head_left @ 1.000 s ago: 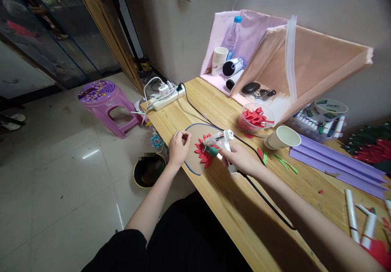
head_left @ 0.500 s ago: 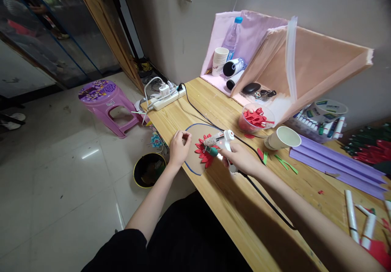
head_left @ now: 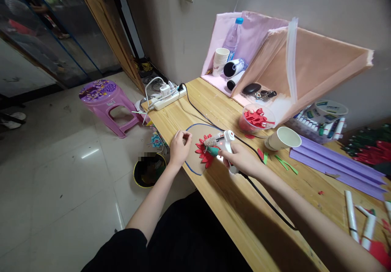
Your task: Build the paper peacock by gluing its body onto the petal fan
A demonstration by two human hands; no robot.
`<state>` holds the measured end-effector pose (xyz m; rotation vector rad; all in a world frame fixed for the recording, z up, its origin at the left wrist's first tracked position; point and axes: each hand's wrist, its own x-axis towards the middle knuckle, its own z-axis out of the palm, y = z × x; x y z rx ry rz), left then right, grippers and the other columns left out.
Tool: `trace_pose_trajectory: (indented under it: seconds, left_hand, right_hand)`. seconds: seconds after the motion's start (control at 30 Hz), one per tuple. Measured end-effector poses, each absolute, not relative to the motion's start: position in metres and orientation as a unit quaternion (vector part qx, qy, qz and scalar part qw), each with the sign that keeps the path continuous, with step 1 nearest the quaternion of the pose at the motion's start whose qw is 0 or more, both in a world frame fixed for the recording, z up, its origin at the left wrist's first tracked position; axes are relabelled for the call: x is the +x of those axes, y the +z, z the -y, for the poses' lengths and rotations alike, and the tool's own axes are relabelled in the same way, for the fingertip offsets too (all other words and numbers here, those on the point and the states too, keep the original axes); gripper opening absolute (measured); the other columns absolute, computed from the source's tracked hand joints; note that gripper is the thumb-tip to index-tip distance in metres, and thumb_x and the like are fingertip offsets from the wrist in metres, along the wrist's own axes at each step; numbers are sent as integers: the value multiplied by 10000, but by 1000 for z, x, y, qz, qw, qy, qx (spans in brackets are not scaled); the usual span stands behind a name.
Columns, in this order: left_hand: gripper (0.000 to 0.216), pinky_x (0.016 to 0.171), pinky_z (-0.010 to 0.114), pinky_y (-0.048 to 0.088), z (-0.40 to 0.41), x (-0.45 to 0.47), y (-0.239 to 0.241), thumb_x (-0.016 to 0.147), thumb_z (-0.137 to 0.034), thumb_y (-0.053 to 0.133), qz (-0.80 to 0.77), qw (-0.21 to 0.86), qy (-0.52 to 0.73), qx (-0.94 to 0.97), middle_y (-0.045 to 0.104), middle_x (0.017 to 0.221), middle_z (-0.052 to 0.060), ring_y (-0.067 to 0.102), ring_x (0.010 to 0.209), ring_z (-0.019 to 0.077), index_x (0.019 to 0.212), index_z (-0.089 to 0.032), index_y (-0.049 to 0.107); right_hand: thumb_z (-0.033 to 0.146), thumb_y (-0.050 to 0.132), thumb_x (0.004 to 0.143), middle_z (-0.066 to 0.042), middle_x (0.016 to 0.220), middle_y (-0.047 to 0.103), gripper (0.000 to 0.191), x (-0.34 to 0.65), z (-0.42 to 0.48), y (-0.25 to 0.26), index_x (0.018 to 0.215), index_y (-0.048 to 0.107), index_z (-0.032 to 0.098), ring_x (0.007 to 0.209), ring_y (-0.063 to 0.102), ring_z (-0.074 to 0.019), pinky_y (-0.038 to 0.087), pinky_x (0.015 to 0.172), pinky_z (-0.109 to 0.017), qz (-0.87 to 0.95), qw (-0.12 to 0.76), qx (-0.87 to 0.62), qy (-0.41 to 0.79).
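My right hand [head_left: 240, 159] grips a white hot glue gun [head_left: 222, 140] whose nozzle points down at a red paper flower [head_left: 204, 151]. The flower lies on a round brown cardboard disc with a blue edge [head_left: 193, 134] on the wooden table [head_left: 244, 207]. The gun's black cord [head_left: 265, 200] trails back along the table. My left hand [head_left: 179, 147] rests on the disc's left edge, its fingers curled and pinched together; what they hold, if anything, is too small to make out.
A clear bowl of red petals [head_left: 255, 117], a paper cup [head_left: 281, 138], purple paper strips [head_left: 336, 165] and green bits lie to the right. A power strip [head_left: 166, 97] sits at the table's far end. On the floor stand a purple stool [head_left: 104, 103] and a black bin [head_left: 149, 170].
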<state>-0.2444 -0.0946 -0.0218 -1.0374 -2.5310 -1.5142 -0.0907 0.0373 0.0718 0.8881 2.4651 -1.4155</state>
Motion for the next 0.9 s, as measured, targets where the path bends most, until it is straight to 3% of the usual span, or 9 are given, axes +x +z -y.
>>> trace_pose_trajectory:
  seconds: [0.47, 0.9]
  left_hand:
    - [67, 773, 296, 455, 95, -244, -21, 853, -242, 517, 806, 8, -488, -334, 615, 837, 34, 585, 825, 165, 821, -201, 559]
    - [79, 760, 293, 454, 95, -245, -23, 853, -258, 516, 807, 10, -492, -328, 620, 839, 36, 588, 819, 164, 826, -201, 564]
  right_hand:
    - [395, 514, 784, 13, 530, 575, 252, -84, -37, 70, 652, 504, 180, 479, 528, -118, 389, 479, -215, -815, 63, 298, -493]
    - [408, 506, 786, 9, 495, 562, 318, -78, -32, 68, 560, 476, 187, 457, 508, -112, 376, 484, -219, -805, 54, 319, -498]
